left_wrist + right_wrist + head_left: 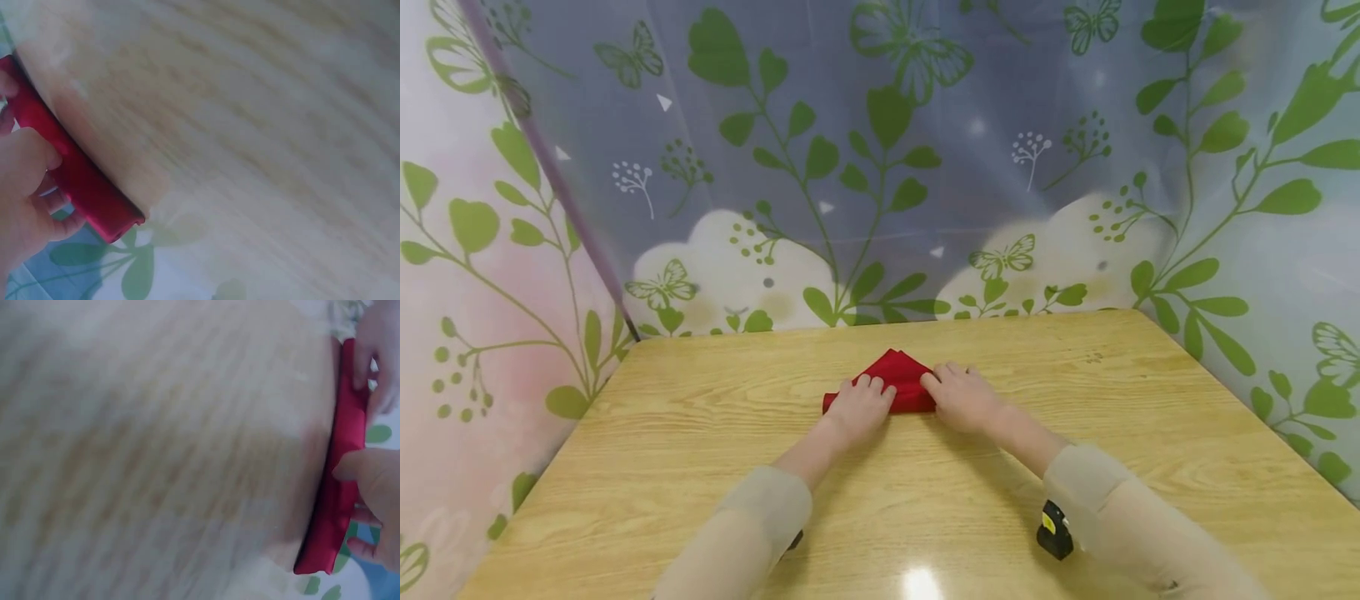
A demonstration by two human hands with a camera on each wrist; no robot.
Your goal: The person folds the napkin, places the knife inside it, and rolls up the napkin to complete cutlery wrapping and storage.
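Observation:
A red cloth (893, 368) lies toward the far part of the wooden table, its near edge rolled into a thick band and its far part rising to a point. My left hand (859, 406) grips the left portion of the roll; in the left wrist view its thumb presses the near face of the red roll (78, 178) while fingers show behind. Toward the other end, my right hand (967, 399) holds the roll likewise, and the right wrist view shows its thumb on the red band (337, 447). The roll's left end sticks out past my left hand.
The light wooden table (715, 450) spreads around the cloth on all sides. A patterned curtain (880, 167) with leaves and butterflies hangs along the back and both sides. Under the right sleeve a small black device (1055, 533) shows.

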